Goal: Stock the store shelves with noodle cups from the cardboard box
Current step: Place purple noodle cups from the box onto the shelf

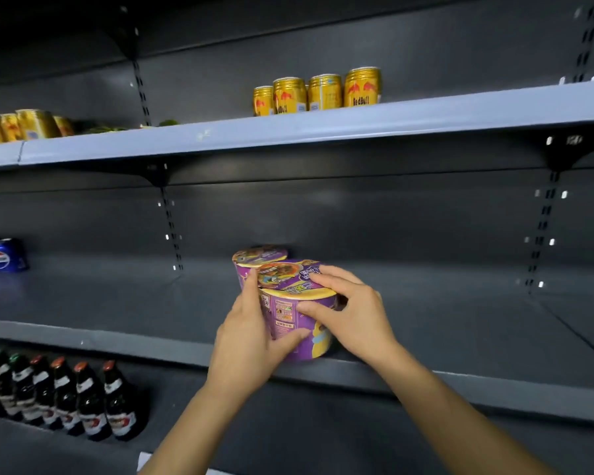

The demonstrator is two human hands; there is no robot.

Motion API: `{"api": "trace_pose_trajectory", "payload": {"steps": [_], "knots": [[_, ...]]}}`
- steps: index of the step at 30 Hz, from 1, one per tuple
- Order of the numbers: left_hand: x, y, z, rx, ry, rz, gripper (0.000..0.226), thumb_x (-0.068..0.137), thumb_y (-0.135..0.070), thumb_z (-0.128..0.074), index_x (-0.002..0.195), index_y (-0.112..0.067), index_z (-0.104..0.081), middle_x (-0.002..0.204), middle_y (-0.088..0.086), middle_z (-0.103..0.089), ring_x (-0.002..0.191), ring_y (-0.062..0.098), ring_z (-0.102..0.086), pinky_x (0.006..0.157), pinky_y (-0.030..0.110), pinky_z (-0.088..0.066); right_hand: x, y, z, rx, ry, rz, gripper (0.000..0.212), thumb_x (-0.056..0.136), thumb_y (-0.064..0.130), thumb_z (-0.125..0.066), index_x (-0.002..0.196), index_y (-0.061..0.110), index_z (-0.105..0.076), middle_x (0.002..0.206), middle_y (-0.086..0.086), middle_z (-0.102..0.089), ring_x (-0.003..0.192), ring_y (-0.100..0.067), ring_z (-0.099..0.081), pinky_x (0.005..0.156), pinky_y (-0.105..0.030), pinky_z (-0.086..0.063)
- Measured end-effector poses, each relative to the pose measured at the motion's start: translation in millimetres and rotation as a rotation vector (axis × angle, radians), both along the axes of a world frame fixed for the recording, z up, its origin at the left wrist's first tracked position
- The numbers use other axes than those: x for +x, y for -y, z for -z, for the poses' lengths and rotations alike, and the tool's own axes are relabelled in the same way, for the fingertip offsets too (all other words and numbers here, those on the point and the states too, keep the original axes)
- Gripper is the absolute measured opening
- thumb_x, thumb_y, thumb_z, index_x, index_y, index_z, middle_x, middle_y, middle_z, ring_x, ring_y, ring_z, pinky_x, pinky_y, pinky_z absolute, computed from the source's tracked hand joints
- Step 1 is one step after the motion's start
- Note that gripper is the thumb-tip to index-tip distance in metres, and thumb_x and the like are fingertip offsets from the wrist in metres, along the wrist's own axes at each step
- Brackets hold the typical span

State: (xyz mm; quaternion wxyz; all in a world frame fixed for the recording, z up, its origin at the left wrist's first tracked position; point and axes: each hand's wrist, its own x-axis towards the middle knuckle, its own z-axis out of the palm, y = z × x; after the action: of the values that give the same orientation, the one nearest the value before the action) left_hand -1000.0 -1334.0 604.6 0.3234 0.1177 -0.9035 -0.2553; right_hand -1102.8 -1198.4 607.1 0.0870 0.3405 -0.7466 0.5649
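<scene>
A purple noodle cup (297,317) stands near the front edge of the grey middle shelf (117,341). My left hand (251,341) grips its left side, thumb across the front wall. My right hand (350,313) grips its right side, fingers over the lid's rim and thumb on the front. A second purple noodle cup (258,257) stands right behind it, mostly hidden. The cardboard box is out of view.
Gold Red Bull cans (323,92) sit on the upper shelf (288,132), with more gold cans (21,125) at the far left. A blue Pepsi pack (0,255) rests at the left of the middle shelf. Dark bottles (66,395) line the lower shelf.
</scene>
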Motion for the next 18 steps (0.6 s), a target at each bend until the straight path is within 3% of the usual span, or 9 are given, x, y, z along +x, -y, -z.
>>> {"api": "trace_pose_trajectory", "payload": {"steps": [5,10,18], "knots": [[-48,16,-11,-0.166,0.094,-0.004,0.085,0.075,-0.053,-0.07,0.146,-0.03,-0.029,0.132,-0.001,-0.057,0.117,0.018,-0.055,0.095,0.033,-0.045,-52,0,1,0.101,-0.023,0.032,0.059,0.069,0.04,-0.081,0.124,0.025,-0.063,0.136,0.015,-0.049,0.118,0.001,-0.049,0.084,-0.004,-0.043],[-85,24,-11,-0.267,0.165,-0.03,0.08,0.08,-0.052,-0.067,0.146,-0.029,-0.029,0.133,-0.005,-0.056,0.118,0.017,-0.054,0.091,0.027,-0.042,-90,7,11,0.158,-0.009,0.028,0.061,0.068,0.041,-0.081,0.124,0.023,-0.063,0.14,0.011,-0.049,0.121,-0.001,-0.048,0.095,-0.016,-0.045],[-130,34,8,-0.289,0.202,-0.008,0.075,0.082,-0.051,-0.065,0.145,-0.025,-0.032,0.128,-0.005,-0.059,0.114,0.013,-0.057,0.089,0.024,-0.045,-136,14,25,0.316,0.023,0.012,0.07,0.071,0.047,-0.077,0.133,0.024,-0.055,0.146,0.009,-0.042,0.126,-0.008,-0.046,0.094,-0.026,-0.051]]}}
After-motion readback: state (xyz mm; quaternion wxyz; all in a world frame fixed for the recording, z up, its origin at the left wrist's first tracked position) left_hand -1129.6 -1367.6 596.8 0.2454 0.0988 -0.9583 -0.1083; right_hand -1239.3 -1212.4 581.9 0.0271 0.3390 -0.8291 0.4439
